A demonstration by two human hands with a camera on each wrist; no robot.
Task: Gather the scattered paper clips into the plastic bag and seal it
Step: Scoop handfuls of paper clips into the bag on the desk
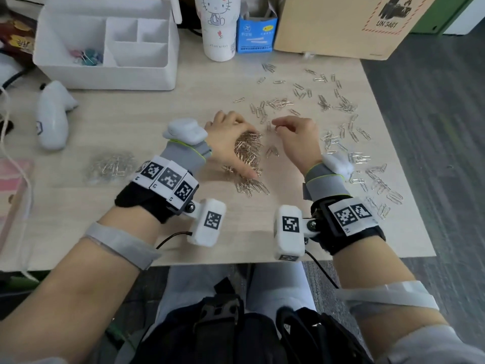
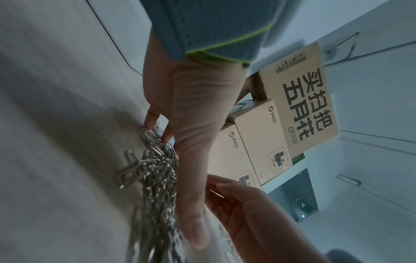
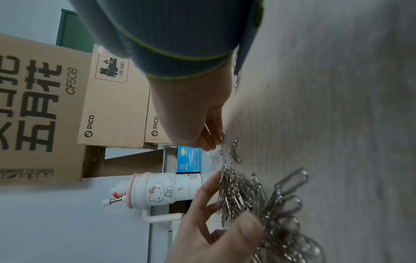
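Observation:
A heap of silver paper clips (image 1: 249, 153) lies mid-table. My left hand (image 1: 231, 140) curves round its left side with straight fingers and thumb touching the clips (image 2: 157, 178). My right hand (image 1: 278, 127) hovers just right of the heap, its curled fingertips pinching a single paper clip; the right wrist view shows those fingertips (image 3: 211, 142) low over the table. More clips (image 1: 341, 106) are strewn to the back right and along the right edge (image 1: 378, 179). The clear plastic bag (image 1: 112, 165), with clips inside, lies flat left of my left wrist.
A white desk organiser (image 1: 105, 43) stands at the back left, with a Hello Kitty tumbler (image 1: 219, 27), a blue box (image 1: 256, 35) and a cardboard box (image 1: 341, 22) along the back. A white handheld device (image 1: 52, 119) lies at the left. The table's front edge (image 1: 210, 261) is close.

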